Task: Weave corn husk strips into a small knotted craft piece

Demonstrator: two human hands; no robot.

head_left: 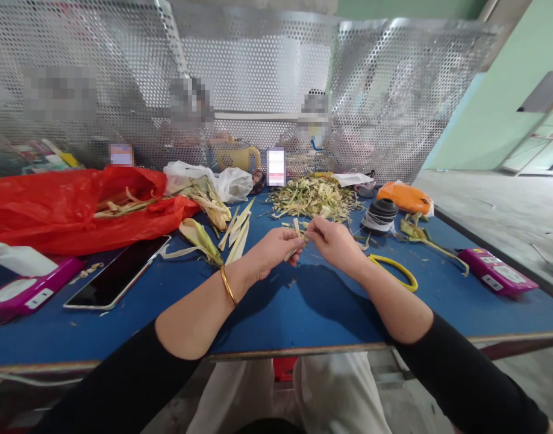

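Observation:
Both my hands meet over the middle of the blue table. My left hand (279, 248), with a gold bangle above the wrist, pinches a small piece of dried corn husk (297, 228) between thumb and fingers. My right hand (327, 236) closes on the same piece from the other side, its fingertips partly hidden. Just beyond lies a heap of shredded corn husk (319, 196). Left of my hands, loose husk strips (239, 236) and a folded husk (203, 238) rest on the table. A yellow ring (400, 274) lies near my right forearm.
A red plastic bag (68, 208) with husks and a phone (118, 274) lie left. A black cone-shaped spool (380, 215), an orange packet (405, 198) and a purple power strip (497, 271) are right. A perforated metal screen (253, 66) stands behind the table.

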